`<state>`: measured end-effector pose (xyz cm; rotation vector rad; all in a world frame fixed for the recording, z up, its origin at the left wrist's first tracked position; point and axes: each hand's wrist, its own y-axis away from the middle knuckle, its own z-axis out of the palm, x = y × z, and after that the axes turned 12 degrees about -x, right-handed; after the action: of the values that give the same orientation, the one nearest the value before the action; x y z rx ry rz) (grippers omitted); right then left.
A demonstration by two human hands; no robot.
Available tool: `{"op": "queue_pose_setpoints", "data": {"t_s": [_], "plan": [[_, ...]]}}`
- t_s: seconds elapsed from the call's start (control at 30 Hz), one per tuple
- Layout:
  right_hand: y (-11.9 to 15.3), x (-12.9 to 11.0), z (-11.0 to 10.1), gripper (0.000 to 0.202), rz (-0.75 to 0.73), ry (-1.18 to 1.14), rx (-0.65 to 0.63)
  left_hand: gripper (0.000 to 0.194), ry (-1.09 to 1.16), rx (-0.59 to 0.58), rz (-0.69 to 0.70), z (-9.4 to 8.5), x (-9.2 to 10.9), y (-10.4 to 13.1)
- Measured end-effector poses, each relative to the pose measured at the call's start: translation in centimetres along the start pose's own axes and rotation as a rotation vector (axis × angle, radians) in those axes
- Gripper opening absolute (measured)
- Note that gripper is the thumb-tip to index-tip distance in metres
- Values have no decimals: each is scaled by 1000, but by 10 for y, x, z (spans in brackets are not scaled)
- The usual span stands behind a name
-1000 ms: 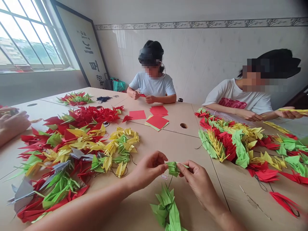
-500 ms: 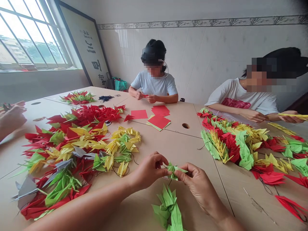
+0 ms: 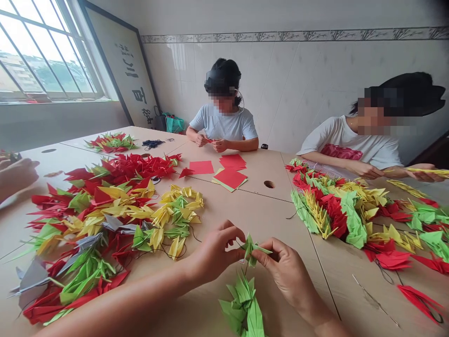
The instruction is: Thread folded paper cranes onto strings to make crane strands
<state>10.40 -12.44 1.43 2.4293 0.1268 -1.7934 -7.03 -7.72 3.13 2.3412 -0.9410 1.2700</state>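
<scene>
Towards the near edge of the beige table [image 3: 242,208], the right hand [image 3: 291,269] pinches a folded light-green paper piece [image 3: 249,250]; the left hand [image 3: 213,248] curls beside it, its grip unclear. Light pressure on the thicker folds should spare the thin points.

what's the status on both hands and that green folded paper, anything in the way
Right hand: fingers pinching green folded paper. Left hand: at its other side, grip unclear. Green paper cluster close below, no obvious obstruction.
</scene>
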Motion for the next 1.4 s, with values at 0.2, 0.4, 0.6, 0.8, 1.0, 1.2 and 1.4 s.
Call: {"op": "queue_pose_setpoints", "data": {"t_s": [0.2,0.4,0.6,0.8,1.0,1.2,1.4], "plan": [[2,-1,1,23,-16,59,12,17,3,-81,4,-2,1,0],[0,-2,1,21,1,47,-70,15,73,-103,-51,-1,1,-2],[0,1,-4,22,-13,30,-140,23,161,-103,-59,-1,3,-3],[0,0,-5,22,-10,-2,-138,30,238,-152,-53,-6,1,-3],[-1,-2,-5,24,3,-67,-127,30,282,-193,-84,-8,-1,-5],[-1,-5,-5,26,17,-126,-134,28,257,-221,-77,-6,0,-3],[-1,-5,-5,26,49,-152,-177,33,248,-221,-66,-4,-3,-3]]}}
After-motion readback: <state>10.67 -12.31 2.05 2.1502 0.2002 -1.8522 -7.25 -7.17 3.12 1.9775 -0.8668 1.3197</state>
